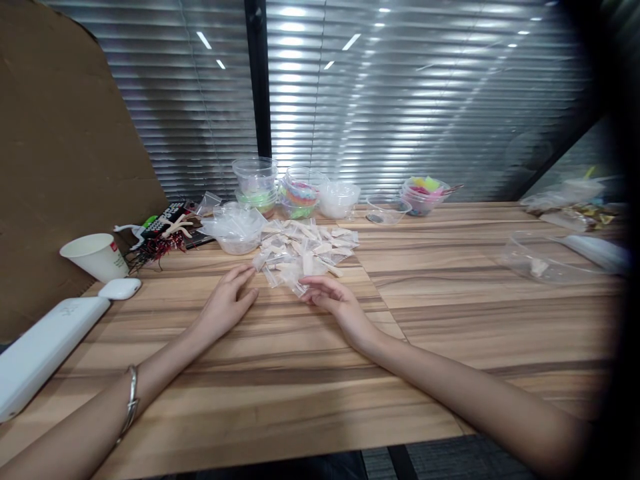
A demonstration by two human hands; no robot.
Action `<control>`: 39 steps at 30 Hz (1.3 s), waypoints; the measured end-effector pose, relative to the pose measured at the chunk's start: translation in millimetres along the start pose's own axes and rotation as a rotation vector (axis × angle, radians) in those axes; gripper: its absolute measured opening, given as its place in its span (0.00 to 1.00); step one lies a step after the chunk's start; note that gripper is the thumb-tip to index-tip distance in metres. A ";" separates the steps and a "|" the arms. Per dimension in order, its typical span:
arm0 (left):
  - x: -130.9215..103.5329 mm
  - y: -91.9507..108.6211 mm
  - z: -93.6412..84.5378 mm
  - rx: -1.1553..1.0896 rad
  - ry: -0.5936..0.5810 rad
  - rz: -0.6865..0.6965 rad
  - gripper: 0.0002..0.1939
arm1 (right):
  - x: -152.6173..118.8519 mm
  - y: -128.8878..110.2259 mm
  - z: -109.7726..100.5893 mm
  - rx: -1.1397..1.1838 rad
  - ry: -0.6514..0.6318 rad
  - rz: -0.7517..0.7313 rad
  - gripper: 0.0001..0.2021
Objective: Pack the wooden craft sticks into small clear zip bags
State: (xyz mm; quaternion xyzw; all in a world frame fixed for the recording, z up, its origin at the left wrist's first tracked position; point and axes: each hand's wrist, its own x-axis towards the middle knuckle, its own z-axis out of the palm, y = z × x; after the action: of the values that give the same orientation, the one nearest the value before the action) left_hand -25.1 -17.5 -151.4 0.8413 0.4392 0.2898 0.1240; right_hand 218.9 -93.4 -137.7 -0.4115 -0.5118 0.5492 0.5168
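Note:
A loose pile of small clear bags with pale pieces in them (305, 248) lies on the wooden table in the middle. My left hand (231, 300) rests on the table at the pile's near left, thumb apart from the fingers, holding nothing. At the pile's near edge is my right hand (334, 299), its fingertips bent together at a clear bag; whether they grip it is too small to tell. Behind my left hand, a clear bowl (239, 241) heaped with clear plastic bags touches the pile's left side.
Clear tubs with coloured contents (303, 193) stand along the blinds. On the left are a paper cup (97, 257), a white case (120, 288), a long white device (50, 347) and a cardboard sheet (65, 147). A clear container (545, 267) sits at right.

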 end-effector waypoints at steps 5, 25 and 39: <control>0.1 10.0 -10.6 -0.054 0.139 -0.011 0.18 | 0.0 2.7 -2.1 -0.010 -0.029 -0.022 0.12; -15.2 39.6 -4.7 -0.655 0.129 0.070 0.11 | 1.1 8.9 3.2 -0.154 -0.147 -0.074 0.19; -16.3 47.3 -12.0 -0.532 -0.072 0.129 0.11 | -0.5 8.1 3.4 -0.111 -0.158 -0.083 0.13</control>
State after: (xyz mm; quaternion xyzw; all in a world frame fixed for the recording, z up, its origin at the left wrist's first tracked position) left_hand -8.0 -58.9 -126.1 0.8150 0.2886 0.3722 0.3375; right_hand 214.4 -93.8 -145.3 -0.3734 -0.5972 0.5288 0.4736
